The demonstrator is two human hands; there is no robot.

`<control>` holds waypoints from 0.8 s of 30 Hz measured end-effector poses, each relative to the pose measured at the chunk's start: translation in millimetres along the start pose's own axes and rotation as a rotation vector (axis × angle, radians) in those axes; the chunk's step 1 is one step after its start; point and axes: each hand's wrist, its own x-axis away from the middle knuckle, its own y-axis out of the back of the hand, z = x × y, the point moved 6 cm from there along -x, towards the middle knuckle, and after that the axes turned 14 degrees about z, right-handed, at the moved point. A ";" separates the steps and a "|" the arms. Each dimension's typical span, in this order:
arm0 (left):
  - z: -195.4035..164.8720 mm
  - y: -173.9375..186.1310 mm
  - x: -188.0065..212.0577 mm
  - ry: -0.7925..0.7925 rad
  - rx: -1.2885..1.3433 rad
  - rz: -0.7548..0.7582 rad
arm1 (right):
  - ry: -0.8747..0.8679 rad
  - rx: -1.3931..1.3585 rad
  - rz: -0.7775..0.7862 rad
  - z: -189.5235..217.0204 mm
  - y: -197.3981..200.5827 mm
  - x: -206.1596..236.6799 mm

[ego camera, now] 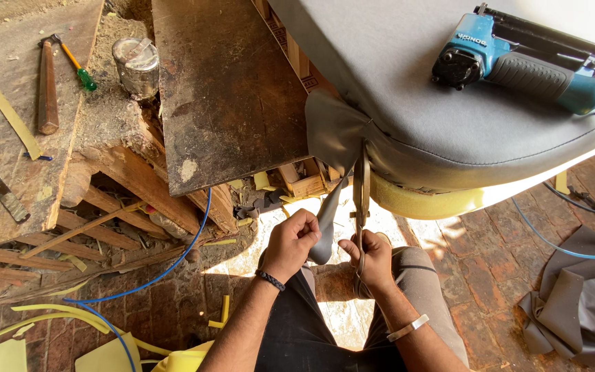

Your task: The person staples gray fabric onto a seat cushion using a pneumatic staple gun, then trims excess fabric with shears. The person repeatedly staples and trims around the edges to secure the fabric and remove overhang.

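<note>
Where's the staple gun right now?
The blue staple gun lies in the upper right of the head view, on top of the grey upholstered cushion, well away from both hands, which are lower down at the cushion's corner.

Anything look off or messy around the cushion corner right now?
The grey cover bunches into a loose flap at the corner, with yellow foam bare beneath. The left hand pinches the strip; the right hand holds scissors. Foam scraps litter the floor.

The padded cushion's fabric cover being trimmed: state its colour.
Grey fabric cover, over yellow foam; head view.
</note>
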 end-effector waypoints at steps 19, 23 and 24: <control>3.1 13.6 8.8 0.026 -0.040 -0.097 | 0.039 0.002 0.015 13.9 7.3 -3.0; 4.3 33.4 13.0 0.071 -0.128 -0.195 | 0.014 0.060 0.013 15.4 8.9 0.8; 3.7 35.0 13.0 0.063 -0.122 -0.200 | 0.014 0.087 0.016 17.0 8.1 1.1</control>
